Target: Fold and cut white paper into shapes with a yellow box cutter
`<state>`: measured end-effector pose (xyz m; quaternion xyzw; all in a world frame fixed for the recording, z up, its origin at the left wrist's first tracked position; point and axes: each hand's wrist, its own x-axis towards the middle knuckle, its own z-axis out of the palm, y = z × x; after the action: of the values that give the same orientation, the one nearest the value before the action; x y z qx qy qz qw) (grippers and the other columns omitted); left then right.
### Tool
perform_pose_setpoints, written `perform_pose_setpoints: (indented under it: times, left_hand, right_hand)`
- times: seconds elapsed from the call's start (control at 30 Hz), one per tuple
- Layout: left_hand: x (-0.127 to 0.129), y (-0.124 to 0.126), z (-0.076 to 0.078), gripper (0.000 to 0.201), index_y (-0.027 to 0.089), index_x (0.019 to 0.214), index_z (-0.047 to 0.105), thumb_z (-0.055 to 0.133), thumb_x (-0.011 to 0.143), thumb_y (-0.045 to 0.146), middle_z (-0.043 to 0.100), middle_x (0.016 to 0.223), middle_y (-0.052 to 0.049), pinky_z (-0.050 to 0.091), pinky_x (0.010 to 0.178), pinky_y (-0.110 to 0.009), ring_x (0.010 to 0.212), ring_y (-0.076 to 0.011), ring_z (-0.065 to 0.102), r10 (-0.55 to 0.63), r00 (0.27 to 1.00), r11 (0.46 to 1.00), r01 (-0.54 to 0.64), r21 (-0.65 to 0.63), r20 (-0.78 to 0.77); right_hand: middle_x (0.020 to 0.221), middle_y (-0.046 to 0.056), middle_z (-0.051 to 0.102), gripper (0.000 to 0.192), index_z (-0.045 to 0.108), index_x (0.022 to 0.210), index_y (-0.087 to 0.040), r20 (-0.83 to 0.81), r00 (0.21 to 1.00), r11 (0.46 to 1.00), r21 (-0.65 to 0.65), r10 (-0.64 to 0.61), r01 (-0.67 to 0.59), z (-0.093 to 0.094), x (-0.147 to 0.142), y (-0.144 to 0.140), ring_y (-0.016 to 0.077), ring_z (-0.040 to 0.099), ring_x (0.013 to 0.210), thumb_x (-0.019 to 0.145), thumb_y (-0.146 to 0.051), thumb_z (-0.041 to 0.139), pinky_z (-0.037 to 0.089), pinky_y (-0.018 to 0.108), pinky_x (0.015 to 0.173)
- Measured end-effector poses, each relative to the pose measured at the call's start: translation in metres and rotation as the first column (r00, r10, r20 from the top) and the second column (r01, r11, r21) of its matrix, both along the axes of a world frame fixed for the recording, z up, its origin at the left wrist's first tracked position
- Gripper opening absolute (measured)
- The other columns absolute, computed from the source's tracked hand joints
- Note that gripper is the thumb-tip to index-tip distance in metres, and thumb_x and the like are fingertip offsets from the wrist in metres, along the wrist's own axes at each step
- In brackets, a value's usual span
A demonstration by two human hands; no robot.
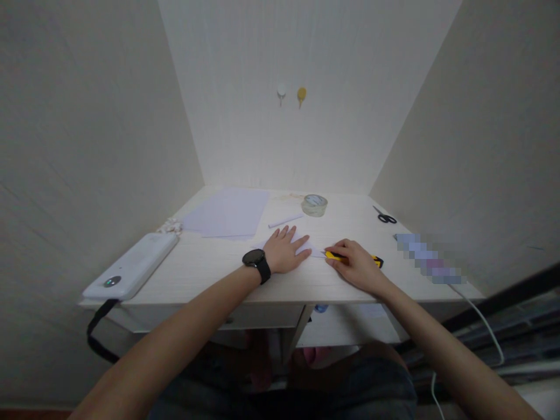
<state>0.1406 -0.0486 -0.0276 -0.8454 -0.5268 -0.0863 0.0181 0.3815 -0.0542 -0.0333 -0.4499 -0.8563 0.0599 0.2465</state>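
My left hand lies flat, fingers spread, pressing a small folded piece of white paper onto the white desk. A black watch sits on that wrist. My right hand grips a yellow and black utility knife, its tip touching the paper's right edge, just right of my left fingertips.
A stack of white sheets lies at the back left, a paper strip and a roll of clear tape behind my hands, black scissors at the back right. A white device with a strap sits on the left edge.
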Motion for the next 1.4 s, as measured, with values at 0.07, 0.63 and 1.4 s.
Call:
perform_pose_setpoints:
  times: [0.07,0.63,1.4]
  left_hand:
    - [0.0,-0.001,0.001,0.061,0.031,0.151,0.036,0.025,0.098,0.059,0.029,0.159,-0.011,0.02,0.115,-0.054,0.145,-0.0375,0.024,0.016,1.0,1.0,-0.016,-0.01,-0.014]
    - [-0.004,0.0,0.004,0.057,0.017,0.154,0.027,0.017,0.102,0.039,0.022,0.16,-0.017,0.015,0.116,-0.055,0.147,-0.0351,0.017,-0.022,0.995,0.997,0.015,-0.069,-0.092]
    - [-0.006,0.0,0.0,0.056,0.017,0.153,0.028,0.023,0.101,0.036,0.024,0.16,-0.016,0.016,0.116,-0.051,0.147,-0.0324,0.02,-0.036,0.994,0.999,0.034,-0.027,-0.099]
  right_hand:
    - [0.103,0.011,0.066,0.03,0.072,0.112,-0.02,0.001,1.0,1.0,0.025,0.018,-0.018,-0.003,0.001,0.001,0.025,0.058,0.095,0.09,-0.033,0.057,0.046,0.039,0.087]
    - [0.099,0.01,0.066,0.024,0.075,0.106,-0.02,-0.043,0.985,0.985,0.055,0.168,-0.165,-0.007,0.005,0.015,0.025,0.057,0.094,0.086,-0.019,0.062,0.046,0.038,0.085]
    - [0.101,0.009,0.065,0.029,0.078,0.105,-0.025,-0.152,0.943,0.904,-0.274,0.296,-0.328,0.01,0.041,0.017,0.0237,0.059,0.096,0.083,-0.04,0.067,0.047,0.039,0.09]
